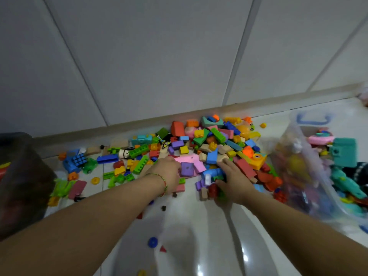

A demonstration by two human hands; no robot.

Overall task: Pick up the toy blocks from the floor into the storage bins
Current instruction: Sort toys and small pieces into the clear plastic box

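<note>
Pink foam, a flat slab [189,159], is lying at the near edge of a heap of mixed plastic and foam toy blocks [209,140], and everything here is being placed from it. The heap is spreading behind the slab and to both sides of it, on the glossy white tiled floor [199,226] along the foot of a pale tiled wall [159,56].

The left hand [169,170] is resting on the slab's left end, just beside a square purple foam block [187,169] that is sitting on the slab. Its fingers are curling down out of sight, so I cannot tell whether it is gripping anything. A thin green and red thread bracelet [160,182] is circling its wrist.

The right hand [235,180] is lying just right of the slab with its fingers stretched and spread, pressing over a blue cylinder piece [214,173] and a red studded block [212,189].

Well to the right of the slab, a clear plastic storage bin [294,148] with a blue handle [312,121] is already holding many toys. Far left of the slab, a dark bin [23,176] is standing, blurred. In front of the slab, nearer the person, a blue round disc [153,242] and a small red triangle [162,249] are lying apart on the floor.
</note>
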